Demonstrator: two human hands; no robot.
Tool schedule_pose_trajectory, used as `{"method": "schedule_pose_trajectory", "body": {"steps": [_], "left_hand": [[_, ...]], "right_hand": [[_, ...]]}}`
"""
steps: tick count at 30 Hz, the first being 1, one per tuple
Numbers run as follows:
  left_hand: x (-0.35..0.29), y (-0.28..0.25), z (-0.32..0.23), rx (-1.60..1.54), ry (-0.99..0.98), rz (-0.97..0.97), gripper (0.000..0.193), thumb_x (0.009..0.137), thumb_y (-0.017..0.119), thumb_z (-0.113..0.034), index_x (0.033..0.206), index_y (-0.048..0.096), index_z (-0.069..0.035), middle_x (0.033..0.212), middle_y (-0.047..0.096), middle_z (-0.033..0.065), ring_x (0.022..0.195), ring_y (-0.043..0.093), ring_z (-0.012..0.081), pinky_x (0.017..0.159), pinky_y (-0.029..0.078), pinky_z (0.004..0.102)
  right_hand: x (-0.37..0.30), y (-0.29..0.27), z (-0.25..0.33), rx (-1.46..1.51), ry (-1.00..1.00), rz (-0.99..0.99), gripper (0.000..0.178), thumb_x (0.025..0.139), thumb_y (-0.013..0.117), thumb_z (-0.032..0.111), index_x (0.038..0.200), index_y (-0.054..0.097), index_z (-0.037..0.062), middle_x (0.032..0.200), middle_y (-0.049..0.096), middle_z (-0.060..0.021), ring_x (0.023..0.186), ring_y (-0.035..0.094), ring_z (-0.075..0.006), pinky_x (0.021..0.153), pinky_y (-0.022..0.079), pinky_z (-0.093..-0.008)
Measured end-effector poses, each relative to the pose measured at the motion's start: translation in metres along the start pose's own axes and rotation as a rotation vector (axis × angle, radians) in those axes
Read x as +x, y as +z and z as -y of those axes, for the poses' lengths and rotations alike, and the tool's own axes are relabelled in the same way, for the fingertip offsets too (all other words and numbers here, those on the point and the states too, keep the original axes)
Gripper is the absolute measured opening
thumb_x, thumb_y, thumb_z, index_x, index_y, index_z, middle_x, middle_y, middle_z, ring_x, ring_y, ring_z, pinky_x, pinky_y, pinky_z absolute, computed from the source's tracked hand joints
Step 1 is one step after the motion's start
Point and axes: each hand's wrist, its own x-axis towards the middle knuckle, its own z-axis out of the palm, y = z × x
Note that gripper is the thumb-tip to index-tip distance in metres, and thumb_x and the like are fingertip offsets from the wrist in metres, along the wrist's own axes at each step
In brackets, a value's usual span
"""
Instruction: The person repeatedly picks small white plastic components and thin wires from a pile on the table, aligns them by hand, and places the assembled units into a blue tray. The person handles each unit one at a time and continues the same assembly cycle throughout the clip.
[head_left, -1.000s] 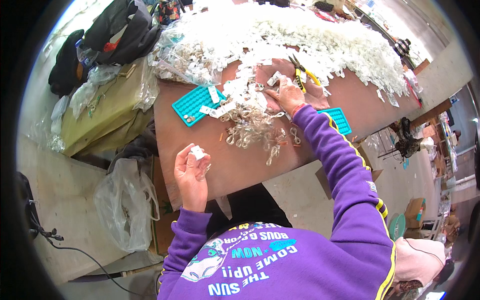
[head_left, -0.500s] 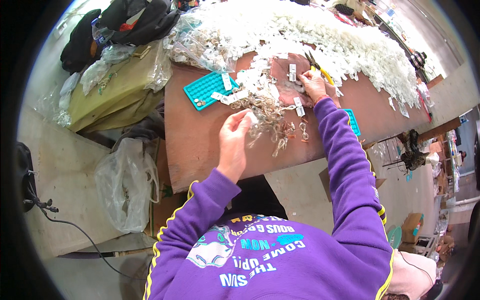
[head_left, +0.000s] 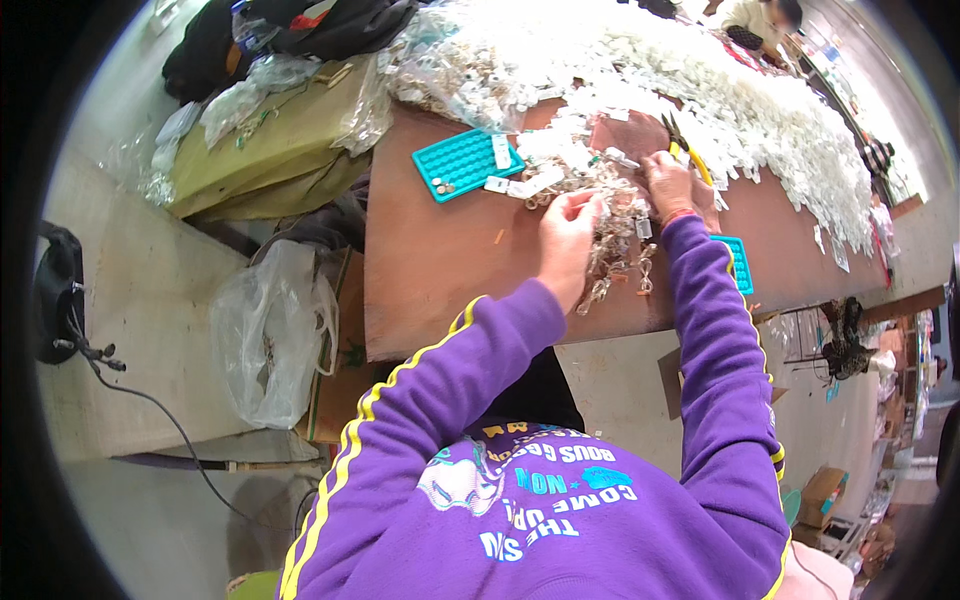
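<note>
My left hand (head_left: pixel 568 245) is at the left side of a heap of beige looped cords (head_left: pixel 612 250), its thumb and fingers pinched together. What it holds, if anything, is too small to make out. Just beyond the heap my right hand (head_left: pixel 670 186) is bent with closed fingertips, beside small white plastic pieces (head_left: pixel 620 158); its grip is hidden. Pliers with yellow handles (head_left: pixel 698 166) lie just past the right hand, near a reddish cloth (head_left: pixel 630 132). To the left is a teal tray (head_left: pixel 450 158) with small round pieces in one corner.
A broad pile of white pieces (head_left: pixel 740 130) covers the far side of the brown table (head_left: pixel 430 290). Plastic bags (head_left: pixel 450 75) of pieces lie at the back left. A second teal tray (head_left: pixel 741 262) sits by my right forearm. A clear bag (head_left: pixel 265 340) hangs at the table's left.
The view has shifted, so the table sits further right. My left hand has moved in toward the cord heap and my right hand. The white piece seen earlier in its fingers no longer shows clearly.
</note>
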Motion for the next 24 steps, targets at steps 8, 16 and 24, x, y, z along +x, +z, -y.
{"method": "schedule_pose_trajectory", "body": {"steps": [8,16,24], "left_hand": [[0.004,-0.008,-0.006,0.045,-0.082,0.043,0.022,0.089,0.066,-0.013,0.107,0.064,-0.001,0.094,0.063,0.001,0.087,0.055,0.0076,0.08,0.043,0.0234],[-0.02,-0.054,-0.045,-0.009,-0.159,0.128,0.021,0.089,0.068,-0.016,0.105,0.065,-0.002,0.089,0.062,-0.0009,0.085,0.054,0.0069,0.076,0.043,0.0226],[-0.045,-0.094,-0.066,0.087,-0.111,0.143,0.021,0.09,0.065,-0.014,0.106,0.064,-0.001,0.094,0.064,0.0016,0.086,0.057,0.007,0.077,0.046,0.0221]], "right_hand": [[0.018,-0.016,-0.012,0.033,0.136,-0.036,0.034,0.093,0.058,0.033,0.092,0.065,0.0003,0.079,0.066,-0.0174,0.076,0.063,-0.0337,0.072,0.048,-0.0407],[0.004,-0.077,0.121,0.967,0.28,0.342,0.02,0.097,0.056,0.029,0.094,0.063,0.0098,0.062,0.04,0.0082,0.042,0.025,-0.0007,0.037,0.017,-0.0187],[-0.055,-0.039,0.214,1.177,0.437,0.793,0.019,0.098,0.054,0.028,0.091,0.056,0.0107,0.063,0.042,0.0071,0.042,0.029,0.0009,0.035,0.021,-0.0168]]}}
